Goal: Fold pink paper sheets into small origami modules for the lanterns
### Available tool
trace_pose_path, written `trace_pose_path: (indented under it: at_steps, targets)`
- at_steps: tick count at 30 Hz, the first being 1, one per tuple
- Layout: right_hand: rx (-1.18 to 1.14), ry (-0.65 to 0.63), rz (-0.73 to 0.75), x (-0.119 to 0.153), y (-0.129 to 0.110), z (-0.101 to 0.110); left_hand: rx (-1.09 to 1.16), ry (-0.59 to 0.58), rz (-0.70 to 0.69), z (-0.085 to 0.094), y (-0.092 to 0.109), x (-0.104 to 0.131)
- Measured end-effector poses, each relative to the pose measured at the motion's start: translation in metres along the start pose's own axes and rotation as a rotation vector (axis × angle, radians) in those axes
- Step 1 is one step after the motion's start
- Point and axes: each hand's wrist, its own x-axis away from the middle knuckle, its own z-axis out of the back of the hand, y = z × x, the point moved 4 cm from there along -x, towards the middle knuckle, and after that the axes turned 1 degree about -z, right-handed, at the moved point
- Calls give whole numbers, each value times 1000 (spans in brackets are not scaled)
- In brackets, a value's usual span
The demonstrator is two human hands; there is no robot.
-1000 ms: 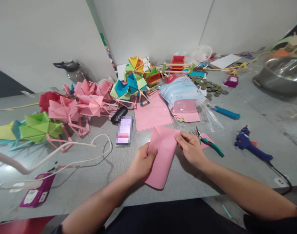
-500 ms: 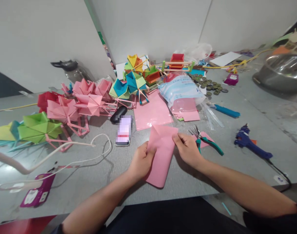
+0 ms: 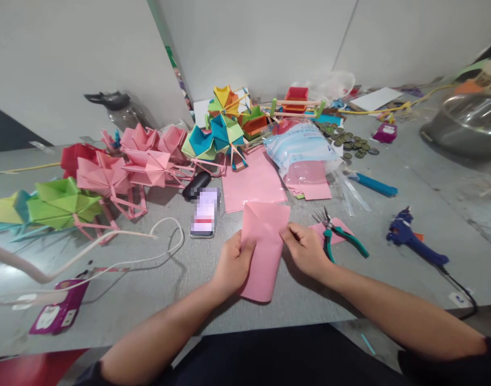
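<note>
Between my hands is a folded sheet of pink paper [image 3: 265,252], held slightly above the grey table with its folded end toward me. My left hand [image 3: 234,261] grips its left edge, thumb on top and fingers underneath. At the right edge, my right hand [image 3: 305,249] pinches the paper between thumb and curled fingers. Just right of that hand lie teal-handled pliers [image 3: 344,236], jaws spread, on a small pink paper scrap [image 3: 337,228]. Beyond the folded sheet lies a stack of pink paper [image 3: 253,182] in a clear sleeve.
At left stand several folded-paper wheels [image 3: 104,174] on pink stick frames. A phone [image 3: 205,212] and a black case [image 3: 197,185] lie nearer. A white cable [image 3: 173,252] loops across the left. On the right are a blue glue gun [image 3: 416,238], a blue cutter [image 3: 376,184] and a metal bowl [image 3: 462,128].
The folded pink paper has turned a little more upright, its far end shifting slightly left. My right hand has slid slightly left and down along its edge. The left grip stays.
</note>
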Motion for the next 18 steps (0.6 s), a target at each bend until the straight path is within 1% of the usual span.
trace_pose_path:
  at_steps: [4,9,13,18]
  targets:
    - [36,-8,6,2,0,-1,32,4,-13,-1,0,1]
    - [49,-37,35,3,-3,-2,31,52,-24,0,0,1]
    - [68,-43,30,3,-5,-3,64,52,-47,-2,-1,1]
    - [64,-43,79,6,-8,-5,92,94,-32,-1,-5,2]
